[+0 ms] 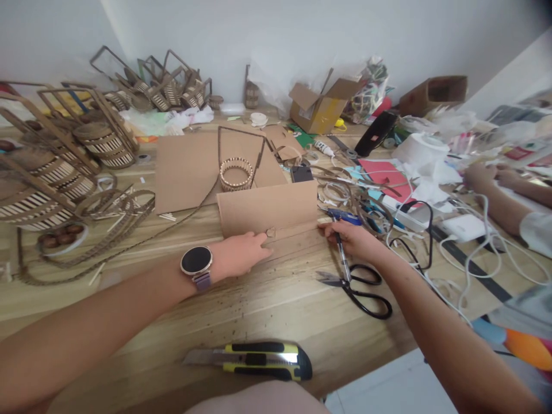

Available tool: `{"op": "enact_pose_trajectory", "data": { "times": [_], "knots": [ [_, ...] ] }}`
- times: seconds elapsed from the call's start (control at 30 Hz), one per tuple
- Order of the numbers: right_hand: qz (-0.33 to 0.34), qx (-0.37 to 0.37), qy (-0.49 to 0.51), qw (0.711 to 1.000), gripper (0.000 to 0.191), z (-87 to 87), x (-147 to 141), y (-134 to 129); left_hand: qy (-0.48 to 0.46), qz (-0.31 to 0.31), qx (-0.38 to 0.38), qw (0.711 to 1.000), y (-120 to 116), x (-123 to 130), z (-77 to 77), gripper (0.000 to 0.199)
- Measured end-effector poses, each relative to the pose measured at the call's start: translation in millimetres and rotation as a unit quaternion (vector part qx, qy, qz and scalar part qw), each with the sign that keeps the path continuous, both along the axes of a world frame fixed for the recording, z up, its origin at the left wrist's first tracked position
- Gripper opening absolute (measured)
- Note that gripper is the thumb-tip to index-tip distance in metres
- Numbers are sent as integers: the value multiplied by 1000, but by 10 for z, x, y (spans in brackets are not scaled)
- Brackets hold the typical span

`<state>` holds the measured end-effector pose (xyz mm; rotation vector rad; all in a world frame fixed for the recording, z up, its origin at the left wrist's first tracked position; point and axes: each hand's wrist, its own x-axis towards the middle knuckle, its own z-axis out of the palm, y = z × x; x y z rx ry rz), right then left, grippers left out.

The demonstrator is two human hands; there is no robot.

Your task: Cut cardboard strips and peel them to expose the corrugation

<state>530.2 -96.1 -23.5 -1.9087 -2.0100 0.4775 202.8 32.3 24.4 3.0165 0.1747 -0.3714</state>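
A brown cardboard sheet (269, 208) lies curled up along its far side on the wooden table. My left hand (241, 253), below a wristwatch, rests at its near left edge with fingers close together; a small ring-like object sits by the fingertips, too small to make out. At the sheet's right end my right hand (347, 237) pinches the edge and also holds a pen (342, 253), its tip pointing down. Black-handled scissors (349, 284) lie just under the pen. Nearer me is a yellow and black utility knife (267, 360) with its blade out.
A small round basket (236, 173) stands on a larger cardboard sheet (185, 167). Wooden buckets (103, 144) crowd the left. Cables, strips and a red sheet (386, 179) clutter the right, where another person's arms (495, 178) rest. An open box (323, 109) stands behind.
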Motion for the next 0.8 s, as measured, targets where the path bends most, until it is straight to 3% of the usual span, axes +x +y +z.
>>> {"op": "enact_pose_trajectory", "data": {
  "times": [0.13,0.4,0.8],
  "knots": [
    [4,-1,0,1000,16,11,-7,-6,27,6,10,1000,-27,15,62,58],
    [9,-11,0,1000,12,39,-12,-9,18,-4,11,1000,-22,10,61,55],
    [3,-13,5,1000,9,28,-23,-9,96,10,24,995,-33,57,154,63]
  ]
}}
